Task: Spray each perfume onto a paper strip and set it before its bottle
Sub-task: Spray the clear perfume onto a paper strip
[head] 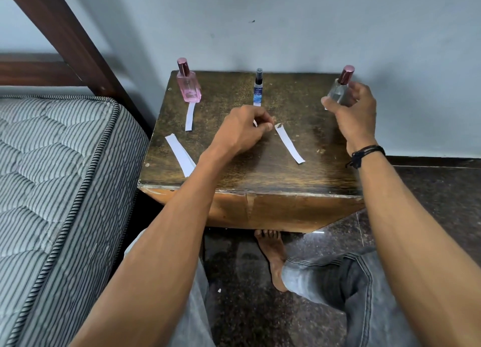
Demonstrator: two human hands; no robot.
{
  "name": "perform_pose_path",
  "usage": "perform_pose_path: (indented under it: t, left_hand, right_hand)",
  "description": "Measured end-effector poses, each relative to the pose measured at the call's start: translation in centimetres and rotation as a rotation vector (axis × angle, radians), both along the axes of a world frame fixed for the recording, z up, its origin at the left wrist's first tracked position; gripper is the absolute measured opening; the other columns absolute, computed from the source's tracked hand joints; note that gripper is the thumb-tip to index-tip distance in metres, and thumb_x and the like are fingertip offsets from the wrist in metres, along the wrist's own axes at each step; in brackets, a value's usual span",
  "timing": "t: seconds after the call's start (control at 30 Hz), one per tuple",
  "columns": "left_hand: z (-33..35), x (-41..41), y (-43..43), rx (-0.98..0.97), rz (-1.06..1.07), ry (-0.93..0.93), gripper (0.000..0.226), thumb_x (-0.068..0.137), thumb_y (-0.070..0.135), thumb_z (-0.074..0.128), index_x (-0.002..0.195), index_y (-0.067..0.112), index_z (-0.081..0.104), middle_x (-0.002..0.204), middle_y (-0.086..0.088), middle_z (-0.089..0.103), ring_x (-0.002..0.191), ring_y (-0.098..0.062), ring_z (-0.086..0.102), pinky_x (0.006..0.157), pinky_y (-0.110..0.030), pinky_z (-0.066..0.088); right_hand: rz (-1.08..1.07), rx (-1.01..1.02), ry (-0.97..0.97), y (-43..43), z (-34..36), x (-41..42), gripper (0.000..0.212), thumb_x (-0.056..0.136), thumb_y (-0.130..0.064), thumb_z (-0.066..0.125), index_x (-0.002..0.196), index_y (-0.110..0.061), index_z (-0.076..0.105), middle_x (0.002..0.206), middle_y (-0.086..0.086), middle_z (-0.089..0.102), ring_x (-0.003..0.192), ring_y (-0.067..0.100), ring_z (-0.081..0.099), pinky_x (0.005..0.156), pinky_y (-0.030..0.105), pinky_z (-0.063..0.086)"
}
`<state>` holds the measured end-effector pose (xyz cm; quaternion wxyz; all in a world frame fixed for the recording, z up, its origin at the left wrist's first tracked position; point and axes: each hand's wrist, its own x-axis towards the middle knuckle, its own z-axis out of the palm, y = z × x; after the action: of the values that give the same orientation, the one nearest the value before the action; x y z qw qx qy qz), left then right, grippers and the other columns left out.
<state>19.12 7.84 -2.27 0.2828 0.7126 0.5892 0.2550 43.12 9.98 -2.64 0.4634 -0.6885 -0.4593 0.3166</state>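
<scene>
Three perfume bottles stand along the back of a dark wooden table (260,169). A pink bottle (188,86) is at the left with a paper strip (190,116) lying in front of it. A slim blue bottle (258,89) stands in the middle. My right hand (354,109) grips the clear bottle (339,91) with its dark red cap at the right. My left hand (247,128) pinches a small strip (255,123), mostly hidden by the fingers, just before the blue bottle. Another strip (289,143) lies loose to its right.
A longer paper strip (179,154) lies near the table's left edge. A striped mattress (52,190) and a wooden bed frame (65,34) sit close on the left. A grey wall (286,21) backs the table. My bare foot (272,255) rests on dark floor below.
</scene>
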Motion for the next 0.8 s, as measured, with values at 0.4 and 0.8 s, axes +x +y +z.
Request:
perform_pose_path:
  t: [0.4,0.8]
  left_hand:
    - [0.3,-0.6,-0.2,-0.013,0.011,0.048,0.009,0.092,0.025,0.069,0.097,0.023,0.077,0.092,0.006,0.071,0.085,-0.014,0.064,0.086,-0.033,0.055]
    - [0.7,-0.3,-1.3,0.014,-0.003,-0.039,0.008,0.093,0.02,0.068,0.094,0.023,0.075,0.089,0.01,0.069,0.077,-0.006,0.061,0.084,-0.033,0.056]
  right_hand:
    - [0.007,0.029,-0.035,0.8,-0.3,-1.0,0.033,0.094,-0.029,0.072,0.125,-0.022,0.063,0.12,-0.005,0.068,0.107,0.011,0.063,0.092,0.025,0.049]
    - [0.166,0.058,-0.085,-1.2,0.9,-2.7,0.022,0.088,-0.035,0.075,0.109,-0.032,0.071,0.107,-0.008,0.072,0.104,0.014,0.066,0.091,0.032,0.052]
